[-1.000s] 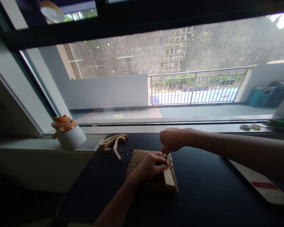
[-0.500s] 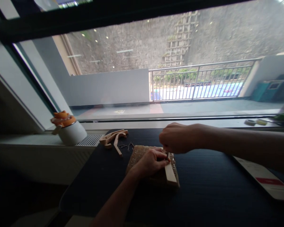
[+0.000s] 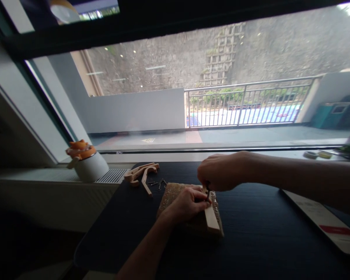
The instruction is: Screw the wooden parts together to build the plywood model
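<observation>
A brown woven pad [image 3: 170, 194] lies on the dark table [image 3: 259, 229], and a pale wooden strip [image 3: 211, 217] rests along its right side. My left hand [image 3: 186, 204] is closed over the pad, its fingers pressing the strip's far end. Just above it my right hand [image 3: 218, 175] is shut in a pinch on a small dark tool [image 3: 207, 191] whose tip points down at the strip. What kind of tool it is I cannot make out.
Curved wooden parts [image 3: 141, 173] and several small screws [image 3: 159, 182] lie at the table's far left. A white pot with an orange lid [image 3: 86, 163] stands on the sill grille. A white card with a red label [image 3: 326, 223] lies at right. The window is straight ahead.
The view has shifted slightly. My right hand has turned a little over the strip's end; my left hand stays pressed on the pad and strip.
</observation>
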Demonstrator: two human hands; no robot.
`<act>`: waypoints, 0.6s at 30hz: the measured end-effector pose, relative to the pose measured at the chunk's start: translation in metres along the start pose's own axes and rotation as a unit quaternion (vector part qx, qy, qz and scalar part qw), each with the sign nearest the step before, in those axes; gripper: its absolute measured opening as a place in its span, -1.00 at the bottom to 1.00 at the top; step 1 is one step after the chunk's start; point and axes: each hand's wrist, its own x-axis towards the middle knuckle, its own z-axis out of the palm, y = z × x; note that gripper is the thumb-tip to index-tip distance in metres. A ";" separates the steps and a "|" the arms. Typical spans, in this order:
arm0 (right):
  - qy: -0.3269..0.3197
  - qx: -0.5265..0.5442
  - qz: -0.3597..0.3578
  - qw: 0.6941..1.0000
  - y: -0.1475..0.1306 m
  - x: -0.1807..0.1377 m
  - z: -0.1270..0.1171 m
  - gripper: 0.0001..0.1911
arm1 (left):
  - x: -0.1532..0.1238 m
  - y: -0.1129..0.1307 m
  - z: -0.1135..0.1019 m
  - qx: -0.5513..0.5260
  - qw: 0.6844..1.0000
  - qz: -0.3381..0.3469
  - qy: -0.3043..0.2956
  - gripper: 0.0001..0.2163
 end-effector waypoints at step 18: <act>0.059 0.124 0.048 0.989 0.008 -0.007 0.013 -0.74 | -0.002 0.002 -0.003 -0.002 0.999 -0.044 -0.009 -0.79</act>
